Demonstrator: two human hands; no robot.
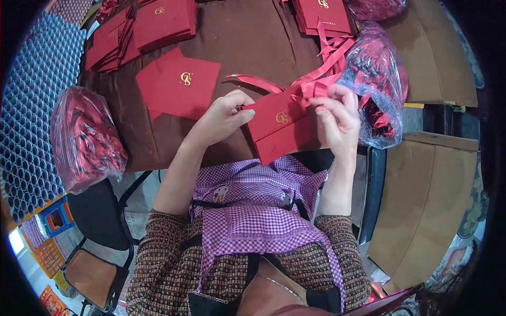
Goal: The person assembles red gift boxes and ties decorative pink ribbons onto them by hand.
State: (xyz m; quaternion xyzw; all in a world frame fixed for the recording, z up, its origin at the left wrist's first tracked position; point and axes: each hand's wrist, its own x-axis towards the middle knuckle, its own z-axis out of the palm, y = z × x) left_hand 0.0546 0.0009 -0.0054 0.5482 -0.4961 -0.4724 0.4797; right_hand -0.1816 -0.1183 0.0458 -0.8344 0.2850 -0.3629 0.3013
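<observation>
Left hand [224, 113] pinching flat red paper bag [279, 126] edge, right hand [337, 113] fingers closed on slippery pink ribbon [316, 73]; light, creasable, best gripped at edges.

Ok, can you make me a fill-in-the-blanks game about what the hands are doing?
1. Both hands, left hand and right hand, hold a flat ___ paper bag.
2. The right hand pinches a pink ___ at the bag's top.
3. The clear plastic bag of red things sits on the person's ___ side.

Missing words: red; ribbon; left
</observation>
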